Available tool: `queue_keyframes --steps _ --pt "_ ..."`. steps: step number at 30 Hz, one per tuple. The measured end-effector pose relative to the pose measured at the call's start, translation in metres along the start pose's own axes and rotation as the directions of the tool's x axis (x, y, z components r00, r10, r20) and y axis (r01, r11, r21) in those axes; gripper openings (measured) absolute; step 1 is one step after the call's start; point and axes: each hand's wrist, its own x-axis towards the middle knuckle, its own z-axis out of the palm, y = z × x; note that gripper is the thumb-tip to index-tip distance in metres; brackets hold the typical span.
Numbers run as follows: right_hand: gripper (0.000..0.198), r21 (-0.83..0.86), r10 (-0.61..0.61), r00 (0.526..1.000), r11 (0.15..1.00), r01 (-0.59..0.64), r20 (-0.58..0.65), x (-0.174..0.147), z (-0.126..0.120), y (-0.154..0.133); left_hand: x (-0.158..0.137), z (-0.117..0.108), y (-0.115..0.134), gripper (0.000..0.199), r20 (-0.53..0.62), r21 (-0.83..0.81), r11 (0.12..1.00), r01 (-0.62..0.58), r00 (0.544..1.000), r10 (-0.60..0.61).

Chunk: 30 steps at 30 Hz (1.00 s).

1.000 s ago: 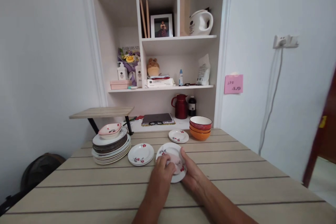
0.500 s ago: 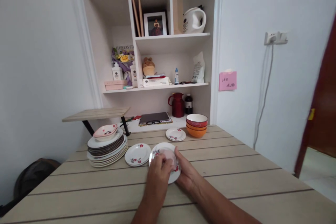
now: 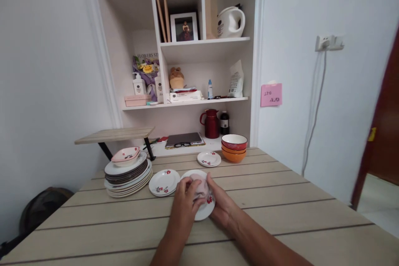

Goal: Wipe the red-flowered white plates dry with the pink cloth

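Observation:
A white plate with red flowers is tilted above the table in front of me. My right hand grips its right edge, thumb on the upper face and fingers underneath. Bunched up on the plate's face is a pale pink cloth, held in the curled fingers of my left hand. Just left of them lies a small stack of similar flowered plates. Farther back sit smaller flowered plates, also stacked.
At the left stands a tall stack of plates topped by pink-rimmed bowls, beside a low wooden stand. Orange and red bowls are stacked at the back right. Behind the table, a red jug and a laptop occupy the shelf.
My left hand has shifted slightly left, its fingers more spread around the cloth. The cloth is now bunched higher on the plate instead of pressed flat. My right hand keeps its grip.

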Motion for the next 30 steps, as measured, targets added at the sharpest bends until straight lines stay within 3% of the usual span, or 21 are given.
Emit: queue_keyframes --steps 6,14,22,30 --pt "0.048 0.019 0.026 1.0 0.999 -0.026 -0.011 0.004 -0.005 0.004 -0.001 0.001 0.002 0.032 0.023 0.085 0.993 -0.082 0.997 0.08" --pt "0.056 -0.027 -0.041 0.999 0.999 0.041 -0.003 0.003 -0.005 -0.004 -0.005 0.001 0.004 0.033 0.055 0.068 0.998 0.008 0.998 -0.012" --pt "0.064 -0.051 -0.044 0.999 0.998 0.044 -0.007 0.0 -0.006 -0.018 -0.004 -0.001 0.012 0.035 0.038 -0.002 0.999 -0.048 0.998 0.048" --pt "0.063 -0.073 -0.035 0.999 0.997 0.034 -0.024 -0.004 -0.004 -0.015 -0.005 -0.005 0.02 0.033 0.136 0.072 0.993 -0.096 0.987 0.086"
